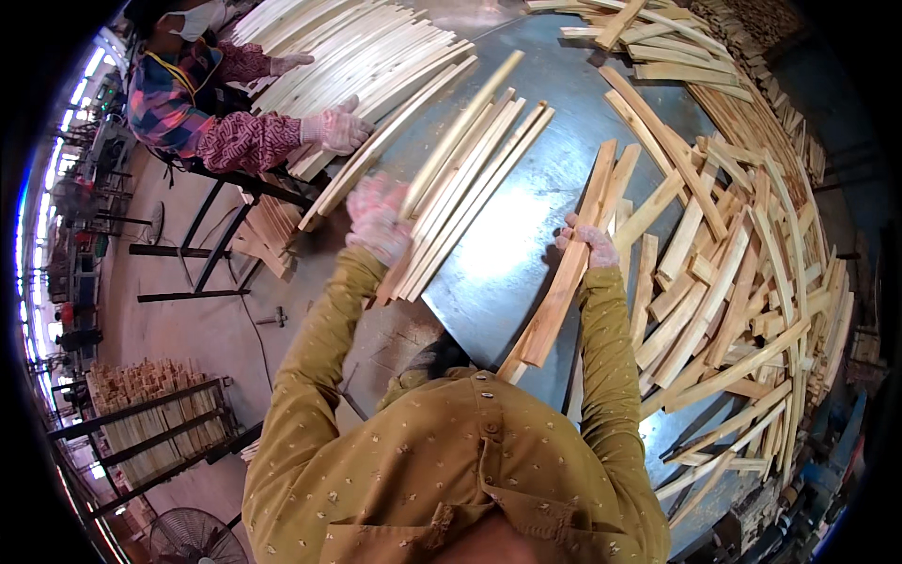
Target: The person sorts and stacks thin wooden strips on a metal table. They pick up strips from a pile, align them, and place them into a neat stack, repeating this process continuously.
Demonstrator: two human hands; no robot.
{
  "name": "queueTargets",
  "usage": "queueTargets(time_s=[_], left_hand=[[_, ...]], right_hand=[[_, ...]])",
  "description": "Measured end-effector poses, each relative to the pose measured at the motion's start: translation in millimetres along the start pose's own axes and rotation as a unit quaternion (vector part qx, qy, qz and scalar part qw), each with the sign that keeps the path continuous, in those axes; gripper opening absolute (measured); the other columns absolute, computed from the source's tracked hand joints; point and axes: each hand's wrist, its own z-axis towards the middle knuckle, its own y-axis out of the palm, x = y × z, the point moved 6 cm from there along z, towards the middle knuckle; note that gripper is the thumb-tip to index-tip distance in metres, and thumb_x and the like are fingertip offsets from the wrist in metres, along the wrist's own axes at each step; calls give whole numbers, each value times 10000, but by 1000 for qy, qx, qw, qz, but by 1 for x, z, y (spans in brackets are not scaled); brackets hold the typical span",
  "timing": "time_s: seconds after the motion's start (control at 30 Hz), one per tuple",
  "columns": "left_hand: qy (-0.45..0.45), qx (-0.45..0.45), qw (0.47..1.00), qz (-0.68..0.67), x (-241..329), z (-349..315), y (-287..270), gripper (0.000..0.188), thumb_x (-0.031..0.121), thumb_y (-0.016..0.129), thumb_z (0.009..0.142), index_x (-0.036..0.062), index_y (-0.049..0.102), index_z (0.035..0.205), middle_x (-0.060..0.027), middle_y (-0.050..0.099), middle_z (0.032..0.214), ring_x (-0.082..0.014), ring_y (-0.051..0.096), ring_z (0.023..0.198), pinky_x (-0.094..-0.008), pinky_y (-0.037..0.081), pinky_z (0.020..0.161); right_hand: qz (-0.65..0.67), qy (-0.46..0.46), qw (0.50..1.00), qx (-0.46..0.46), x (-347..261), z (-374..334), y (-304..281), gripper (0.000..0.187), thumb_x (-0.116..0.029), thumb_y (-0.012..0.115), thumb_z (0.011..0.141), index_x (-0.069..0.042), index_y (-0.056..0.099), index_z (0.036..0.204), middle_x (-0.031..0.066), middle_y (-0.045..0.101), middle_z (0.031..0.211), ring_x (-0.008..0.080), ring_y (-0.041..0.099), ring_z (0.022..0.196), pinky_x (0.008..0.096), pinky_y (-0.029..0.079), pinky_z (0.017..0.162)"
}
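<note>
My left hand (379,224), in a thin pale glove and a little blurred, closes on the near end of a long pale wooden strip (463,132). That strip lies slantwise over a row of several similar strips (474,193) side by side on the metal tabletop (512,211). My right hand (590,244), also gloved, has its fingers wrapped round a browner wooden strip (556,305) at the right. Another strip (617,179) lies close beside it; whether my right hand holds that one too is hidden.
A large jumbled heap of wooden strips (723,273) covers the table's right side. At the far left, a co-worker's gloved hand (336,127) rests by a wide row of strips (366,56). A rack of short wood pieces (160,414) and a fan (193,536) stand at the lower left.
</note>
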Motion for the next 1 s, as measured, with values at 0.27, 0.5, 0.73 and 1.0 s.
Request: queueTargets(time_s=[0.27,0.5,0.73,1.0], left_hand=[[-32,-96,994,-43,-120,66,30,602,150,770,721,158,617,1304,-182,337,1534,-386,285,1417,-418,264,1166],[-191,-214,958,-13,-155,85,68,953,313,788,761,73,243,1505,-231,473,1399,-380,514,1255,-417,439,1034],[23,33,999,-2,-73,60,29,889,341,755,788,-18,304,1465,-235,484,1372,-396,501,1227,-468,403,1046],[-195,-290,918,-185,-31,34,110,900,615,628,830,31,375,1466,-299,396,1466,-419,399,1360,-436,338,1123]], right_hand=[[-105,-107,961,232,46,67,-37,383,171,638,746,113,503,1100,207,607,947,305,615,707,459,550,580],[-274,-80,942,176,46,71,2,251,-51,618,831,121,630,1013,172,671,883,307,674,799,365,589,801],[-56,-60,986,145,48,86,1,414,-249,619,909,96,571,1133,188,638,993,324,642,888,424,559,840],[-742,23,599,301,55,83,77,897,-720,295,923,54,546,1303,315,542,1312,435,510,1255,457,387,1072]])
